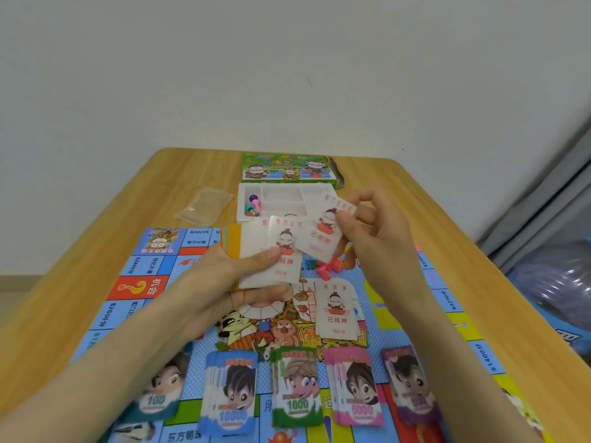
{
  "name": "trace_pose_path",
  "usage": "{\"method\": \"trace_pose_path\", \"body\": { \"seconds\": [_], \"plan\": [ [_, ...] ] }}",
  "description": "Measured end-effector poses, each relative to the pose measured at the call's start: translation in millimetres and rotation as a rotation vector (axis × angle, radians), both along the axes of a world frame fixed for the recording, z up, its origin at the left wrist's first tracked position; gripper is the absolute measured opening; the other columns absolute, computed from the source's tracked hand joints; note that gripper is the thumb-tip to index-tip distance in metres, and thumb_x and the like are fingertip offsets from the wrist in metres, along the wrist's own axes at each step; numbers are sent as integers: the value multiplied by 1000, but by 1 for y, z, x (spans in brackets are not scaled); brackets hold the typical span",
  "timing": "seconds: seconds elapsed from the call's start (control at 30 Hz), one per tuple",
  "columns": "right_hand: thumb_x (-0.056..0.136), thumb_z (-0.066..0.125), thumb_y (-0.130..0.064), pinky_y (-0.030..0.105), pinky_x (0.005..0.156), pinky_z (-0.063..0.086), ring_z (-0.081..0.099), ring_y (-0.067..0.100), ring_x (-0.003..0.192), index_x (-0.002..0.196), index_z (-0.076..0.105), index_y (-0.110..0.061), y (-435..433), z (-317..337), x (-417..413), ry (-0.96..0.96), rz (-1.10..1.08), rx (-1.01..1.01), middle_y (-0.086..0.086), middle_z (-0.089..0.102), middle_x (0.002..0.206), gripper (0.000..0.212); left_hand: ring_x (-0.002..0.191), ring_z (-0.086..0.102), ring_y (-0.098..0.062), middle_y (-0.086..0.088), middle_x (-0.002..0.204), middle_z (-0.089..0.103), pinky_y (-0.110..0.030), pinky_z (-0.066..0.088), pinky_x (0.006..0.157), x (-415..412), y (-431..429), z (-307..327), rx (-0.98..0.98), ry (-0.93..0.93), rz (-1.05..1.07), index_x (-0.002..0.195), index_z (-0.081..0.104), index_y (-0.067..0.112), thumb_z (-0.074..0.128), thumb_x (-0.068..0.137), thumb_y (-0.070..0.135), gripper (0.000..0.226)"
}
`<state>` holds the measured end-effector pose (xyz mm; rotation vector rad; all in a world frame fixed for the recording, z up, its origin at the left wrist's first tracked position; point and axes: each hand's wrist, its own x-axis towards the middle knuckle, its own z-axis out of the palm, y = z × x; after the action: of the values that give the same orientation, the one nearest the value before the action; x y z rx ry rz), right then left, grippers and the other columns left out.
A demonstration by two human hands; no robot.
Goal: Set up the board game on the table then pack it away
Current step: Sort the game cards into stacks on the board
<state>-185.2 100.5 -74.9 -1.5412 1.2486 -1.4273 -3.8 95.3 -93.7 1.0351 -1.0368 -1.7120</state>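
The colourful game board (140,270) lies spread on the wooden table (447,238). My left hand (230,282) grips a fanned stack of property cards (271,251) above the board, thumb on top. My right hand (374,231) pinches a single white card (326,235) just to the right of that stack. One white card pile (335,311) rests on the board's middle. Stacks of play money lie along the near edge: 100 (160,391), 10000 (230,394), 1000 (297,391), 5000 (358,388) and a purple one (409,385).
A white plastic tray (284,199) with coloured pawns and a die (252,206) sits behind the board. The green game box (287,169) stands at the table's far edge. A clear plastic bag (204,206) lies to the tray's left. Small red pieces (329,266) sit under my right hand.
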Motion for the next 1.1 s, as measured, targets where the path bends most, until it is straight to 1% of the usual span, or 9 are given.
{"method": "trace_pose_path", "body": {
  "seconds": [0.07, 0.13, 0.23, 0.37, 0.57, 0.7, 0.8, 0.97, 1.1],
  "plan": [
    [94, 52, -5, 15, 37, 35, 53, 2, 41, 90, 49, -7, -2, 4, -11, 7, -32, 110, -3, 63, 60, 5, 72, 72, -30, -16, 88, 74, -28, 59, 55, 1, -1, -1, 1, -2, 25, 97, 66, 11, 70, 62, 15, 35],
    [93, 56, -7, 16, 38, 34, 47, 2, 38, 90, 55, -8, -5, 3, -21, 121, 2, 260, -2, 63, 55, 3, 72, 73, -28, -14, 88, 74, -28, 60, 57, 1, -2, -2, 3, -4, 44, 98, 66, 12, 70, 63, 15, 35],
    [92, 59, -13, 14, 39, 34, 47, 1, 39, 90, 59, -10, -8, -2, -26, 375, 58, 399, 7, 65, 65, 4, 72, 73, -28, -14, 88, 75, -29, 60, 61, 0, -1, -2, 1, -20, 36, 99, 66, 12, 70, 63, 17, 37],
    [91, 61, -17, 9, 35, 31, 50, -2, 37, 95, 59, -6, -8, -6, -25, 562, 152, 495, 0, 62, 63, 12, 72, 73, -27, -13, 88, 75, -29, 60, 60, 0, -1, -2, -2, -22, 31, 100, 66, 13, 70, 62, 16, 38],
    [86, 68, -25, 13, 41, 38, 55, 2, 44, 82, 54, -12, -10, -12, -26, 715, 103, 517, -3, 61, 64, 18, 74, 73, -28, -14, 88, 75, -30, 60, 61, 1, -2, -2, 4, -24, 14, 97, 67, 14, 70, 61, 17, 36],
    [79, 74, -31, 31, 60, 51, 64, 12, 64, 76, 56, -12, -10, -15, -24, 822, 45, 497, 0, 64, 69, 26, 73, 73, -28, -13, 88, 75, -28, 59, 57, 0, -1, -1, 3, -18, 14, 99, 66, 14, 69, 63, 16, 37],
    [76, 76, -34, 41, 74, 54, 67, 20, 77, 72, 54, -15, -10, -16, -23, 849, 24, 501, 3, 66, 75, 29, 72, 73, -26, -12, 86, 75, -27, 59, 54, 0, -1, -1, 2, -7, 17, 95, 67, 14, 69, 63, 14, 32],
    [76, 75, -37, 40, 76, 54, 66, 18, 77, 81, 59, -12, -10, -18, -22, 873, 23, 492, 0, 65, 74, 30, 72, 73, -25, -11, 86, 75, -26, 57, 51, -1, 0, 0, -1, 2, 14, 94, 67, 15, 68, 63, 13, 32],
    [75, 75, -39, 39, 74, 55, 65, 15, 75, 83, 57, -17, -11, -20, -23, 881, 29, 490, -3, 63, 77, 30, 73, 73, -26, -12, 87, 75, -27, 58, 53, 0, 0, 0, 1, 0, 1, 95, 67, 14, 69, 62, 13, 33]
  ]
}}
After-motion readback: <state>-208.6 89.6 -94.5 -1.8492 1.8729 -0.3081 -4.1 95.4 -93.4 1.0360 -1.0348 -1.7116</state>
